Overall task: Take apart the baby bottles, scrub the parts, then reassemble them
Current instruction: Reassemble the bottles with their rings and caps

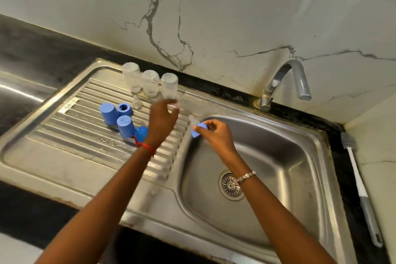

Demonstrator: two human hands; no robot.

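Observation:
Three clear bottle bodies stand upside down at the back of the ribbed drainboard point(85, 135): one point(131, 76), a second point(150, 83) and a third point(169, 85). My left hand point(162, 120) grips the base of the third one. My right hand point(214, 135) pinches a blue collar with its clear teat point(198, 127) over the basin's left rim. Two blue caps point(108, 113) point(125, 126), a blue ring point(124, 109), another blue part point(141, 133) and a loose clear teat point(137, 102) lie on the drainboard.
The steel sink basin point(278, 156) with its drain point(230, 185) lies to the right. A curved tap point(287, 79) rises behind it, with no water running. A long white bottle brush point(360, 186) lies on the counter at the far right. A marble wall stands behind.

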